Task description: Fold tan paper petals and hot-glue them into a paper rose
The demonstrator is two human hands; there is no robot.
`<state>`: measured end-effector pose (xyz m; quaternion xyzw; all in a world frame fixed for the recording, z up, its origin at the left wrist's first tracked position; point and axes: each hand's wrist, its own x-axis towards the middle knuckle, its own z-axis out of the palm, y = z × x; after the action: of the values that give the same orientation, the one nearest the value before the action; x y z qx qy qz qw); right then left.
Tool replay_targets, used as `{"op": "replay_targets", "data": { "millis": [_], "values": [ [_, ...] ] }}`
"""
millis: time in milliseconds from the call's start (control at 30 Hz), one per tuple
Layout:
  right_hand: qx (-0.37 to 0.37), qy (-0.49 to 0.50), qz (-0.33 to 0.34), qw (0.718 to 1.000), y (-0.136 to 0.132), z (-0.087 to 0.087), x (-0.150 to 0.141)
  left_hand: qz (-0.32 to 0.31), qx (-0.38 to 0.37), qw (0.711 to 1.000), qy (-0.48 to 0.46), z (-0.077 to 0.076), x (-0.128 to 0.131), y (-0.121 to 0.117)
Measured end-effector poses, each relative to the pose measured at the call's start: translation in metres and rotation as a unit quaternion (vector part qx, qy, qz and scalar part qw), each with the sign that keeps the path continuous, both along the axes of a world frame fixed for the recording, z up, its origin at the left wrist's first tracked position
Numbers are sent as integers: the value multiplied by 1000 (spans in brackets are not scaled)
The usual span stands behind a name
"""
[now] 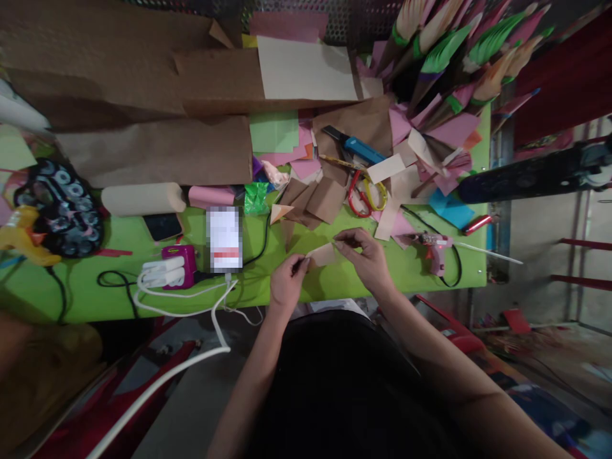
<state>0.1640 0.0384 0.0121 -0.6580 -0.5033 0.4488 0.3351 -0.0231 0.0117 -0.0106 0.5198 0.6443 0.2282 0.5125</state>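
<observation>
Green table (408, 268) (strewn with scraps (327, 199)) lies beneath hands (367, 260) holding paper (321, 255).

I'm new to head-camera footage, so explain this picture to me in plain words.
There's no machine here, only a person's two bare hands. The picture comes from a camera worn on that person's head, looking forward and down. The left hand and the right hand hold a small pale paper strip between them. On the green table beyond them lie brown paper pieces, scissors and a blue cutter; a pink glue gun sits off to the right.
</observation>
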Motion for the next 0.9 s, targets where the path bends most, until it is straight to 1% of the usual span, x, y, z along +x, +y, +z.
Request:
{"op": "replay_targets", "data": {
  "millis": [67, 167, 300, 467, 700, 800, 900],
  "values": [
    [-59, 50, -38, 996, -1, -3, 3, 18, -5, 1000, -14, -1, 0, -1],
    [-133, 119, -42, 983, -3, -8, 3, 21, 4, 1000, -8, -1, 1, -1],
    [-189, 168, -47, 966, -5, -8, -3, 1, 44, 998, 38, -1, 3, -1],
    [-230, 200, -40, 951, -5, -7, -6, -34, 93, 991, 89, -1, 2, -3],
    [-272, 260, -72, 924, -10, -15, -8, -62, 147, 980, 122, 2, 4, -2],
    [-283, 295, -85, 909, -13, -17, -12, -62, 144, 982, 109, 1, 4, -1],
    [-295, 319, -91, 896, -14, -19, -15, -54, 113, 988, 86, -1, 3, -1]
  ]
}}
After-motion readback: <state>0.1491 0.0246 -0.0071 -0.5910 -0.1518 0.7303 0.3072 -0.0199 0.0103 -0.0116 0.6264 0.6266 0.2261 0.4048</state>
